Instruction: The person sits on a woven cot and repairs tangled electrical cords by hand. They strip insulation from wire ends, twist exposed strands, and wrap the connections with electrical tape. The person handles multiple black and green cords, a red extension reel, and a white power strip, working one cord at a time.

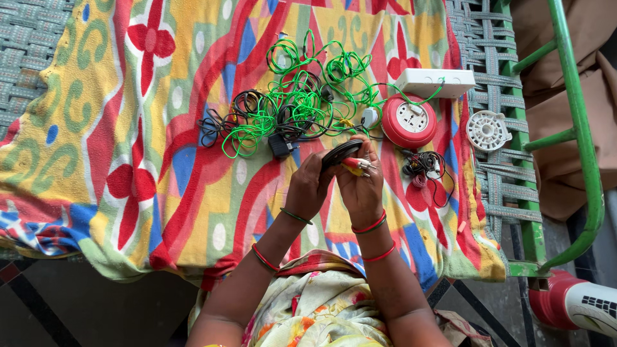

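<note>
My left hand (307,186) and my right hand (361,186) are raised together over a brightly patterned cloth (128,128). Between them I hold a coiled black cable (340,152) whose red and yellow plugs (357,166) stick out by my right fingers. Both hands grip the coil, left from the left side, right from below. Just beyond my hands lies a tangle of green wire (302,96) mixed with black cables (247,106) and a black adapter (279,146).
A red round extension reel (409,122) and a white socket box (434,81) lie at the right of the tangle. A small black cable bundle (424,168) sits nearby. A white round plastic part (487,130) rests on the woven cot, beside the green metal frame (578,128).
</note>
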